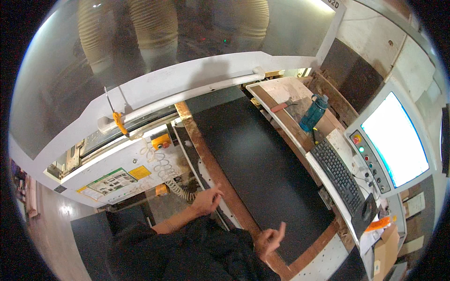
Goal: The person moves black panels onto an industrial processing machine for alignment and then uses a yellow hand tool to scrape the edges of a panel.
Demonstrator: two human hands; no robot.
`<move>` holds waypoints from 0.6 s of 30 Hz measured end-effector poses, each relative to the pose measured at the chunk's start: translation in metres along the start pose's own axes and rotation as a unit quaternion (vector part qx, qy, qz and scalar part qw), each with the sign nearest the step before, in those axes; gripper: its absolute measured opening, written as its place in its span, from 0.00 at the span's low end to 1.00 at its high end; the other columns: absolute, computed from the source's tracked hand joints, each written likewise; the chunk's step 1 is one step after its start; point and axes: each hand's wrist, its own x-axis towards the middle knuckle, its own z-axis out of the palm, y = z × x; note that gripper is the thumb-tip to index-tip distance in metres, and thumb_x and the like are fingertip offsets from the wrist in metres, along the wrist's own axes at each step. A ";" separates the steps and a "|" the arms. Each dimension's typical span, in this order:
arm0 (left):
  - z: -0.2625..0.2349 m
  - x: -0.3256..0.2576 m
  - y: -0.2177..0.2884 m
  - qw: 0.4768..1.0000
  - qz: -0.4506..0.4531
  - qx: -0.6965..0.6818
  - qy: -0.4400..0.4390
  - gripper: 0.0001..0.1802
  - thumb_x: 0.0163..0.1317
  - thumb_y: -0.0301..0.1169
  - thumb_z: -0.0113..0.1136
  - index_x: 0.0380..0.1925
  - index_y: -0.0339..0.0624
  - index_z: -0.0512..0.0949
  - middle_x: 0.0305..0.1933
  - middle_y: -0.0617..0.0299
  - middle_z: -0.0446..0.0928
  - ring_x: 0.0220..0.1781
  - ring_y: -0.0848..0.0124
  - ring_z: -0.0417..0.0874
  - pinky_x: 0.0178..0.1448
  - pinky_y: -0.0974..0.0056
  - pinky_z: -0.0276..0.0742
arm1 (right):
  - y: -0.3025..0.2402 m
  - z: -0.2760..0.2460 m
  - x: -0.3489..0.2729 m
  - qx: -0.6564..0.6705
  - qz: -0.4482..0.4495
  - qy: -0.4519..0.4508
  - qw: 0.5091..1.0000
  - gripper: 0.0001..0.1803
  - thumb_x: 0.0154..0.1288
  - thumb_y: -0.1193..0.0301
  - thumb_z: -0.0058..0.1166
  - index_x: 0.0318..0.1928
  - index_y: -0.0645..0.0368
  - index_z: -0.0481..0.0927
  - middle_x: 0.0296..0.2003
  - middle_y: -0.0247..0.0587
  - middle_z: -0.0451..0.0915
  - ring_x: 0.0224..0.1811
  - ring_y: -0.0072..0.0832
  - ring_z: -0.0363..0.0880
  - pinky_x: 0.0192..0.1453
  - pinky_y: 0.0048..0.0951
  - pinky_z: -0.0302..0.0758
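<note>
My left hand is over the left brown edge strip of a machine bed, beside a coiled pale air hose. Its fingers are loosely bent and a little apart, slightly blurred, with nothing visible in them. My right hand hovers near the lower end of the same strip; one finger stretches out while the others curl, and it holds nothing that I can see. Between and beyond the hands lies a long flat black surface, running under the machine's hood. Whether either hand touches the strip, I cannot tell.
An air blow gun with a yellow handle hangs at the hood's front rail. Rightward, a side shelf holds a blue bottle, a red-handled tool, a keyboard and a mouse. A lit screen and control buttons stand beyond.
</note>
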 end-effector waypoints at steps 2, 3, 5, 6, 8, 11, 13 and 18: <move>0.015 -0.003 0.007 0.993 0.058 0.004 -0.103 0.23 0.71 0.31 0.53 0.65 0.47 0.70 0.37 0.55 0.84 0.36 0.56 0.86 0.41 0.54 0.82 | -0.001 0.012 0.000 -0.031 -0.009 -0.144 0.989 0.31 0.76 0.72 0.49 0.75 0.66 0.59 0.36 0.51 0.83 0.37 0.30 0.82 0.43 0.30 0.78; 0.021 -0.006 0.014 0.983 0.043 -0.006 -0.176 0.23 0.71 0.32 0.53 0.66 0.48 0.71 0.38 0.55 0.85 0.36 0.54 0.86 0.42 0.52 0.82 | -0.004 0.019 0.005 -0.053 -0.035 -0.229 0.971 0.30 0.75 0.73 0.50 0.74 0.66 0.61 0.39 0.53 0.83 0.39 0.31 0.83 0.45 0.30 0.79; 0.031 -0.004 0.023 0.947 0.048 0.000 -0.319 0.23 0.69 0.34 0.55 0.64 0.50 0.72 0.41 0.54 0.85 0.37 0.52 0.86 0.43 0.51 0.81 | 0.002 0.040 0.004 -0.052 -0.132 -0.310 0.940 0.29 0.74 0.73 0.52 0.72 0.65 0.64 0.43 0.55 0.84 0.39 0.32 0.84 0.46 0.30 0.80; 0.037 -0.003 0.026 0.919 0.066 0.015 -0.388 0.23 0.67 0.35 0.57 0.63 0.51 0.74 0.42 0.55 0.85 0.38 0.52 0.86 0.43 0.50 0.81 | 0.010 0.056 -0.002 -0.029 -0.202 -0.309 0.929 0.28 0.74 0.72 0.53 0.71 0.65 0.65 0.44 0.56 0.84 0.38 0.32 0.84 0.45 0.31 0.80; 0.048 -0.003 0.030 0.896 0.104 -0.014 -0.432 0.23 0.67 0.35 0.57 0.63 0.51 0.74 0.41 0.55 0.85 0.38 0.52 0.86 0.42 0.50 0.81 | 0.018 0.084 -0.013 0.009 -0.277 -0.294 0.915 0.28 0.74 0.72 0.54 0.70 0.64 0.67 0.46 0.56 0.84 0.36 0.32 0.84 0.44 0.31 0.80; 0.057 0.000 0.029 0.880 0.134 -0.069 -0.451 0.23 0.67 0.36 0.57 0.63 0.51 0.74 0.41 0.55 0.85 0.38 0.52 0.86 0.42 0.50 0.81 | -0.007 0.123 -0.016 0.023 -0.210 -0.257 0.943 0.27 0.74 0.72 0.54 0.70 0.65 0.67 0.46 0.56 0.84 0.36 0.32 0.84 0.44 0.31 0.80; 0.055 0.003 0.021 0.873 0.143 -0.092 -0.457 0.24 0.68 0.36 0.57 0.63 0.51 0.74 0.41 0.55 0.85 0.37 0.52 0.86 0.42 0.50 0.81 | -0.025 0.139 -0.012 0.021 -0.176 -0.242 0.954 0.27 0.74 0.72 0.54 0.70 0.65 0.67 0.46 0.56 0.84 0.36 0.32 0.84 0.44 0.31 0.80; 0.047 0.007 0.009 0.873 0.149 -0.126 -0.448 0.24 0.68 0.37 0.58 0.64 0.51 0.73 0.40 0.55 0.85 0.37 0.52 0.86 0.41 0.50 0.81 | -0.049 0.160 -0.001 0.019 -0.151 -0.230 0.961 0.27 0.74 0.71 0.54 0.70 0.65 0.67 0.46 0.56 0.84 0.36 0.32 0.84 0.44 0.31 0.80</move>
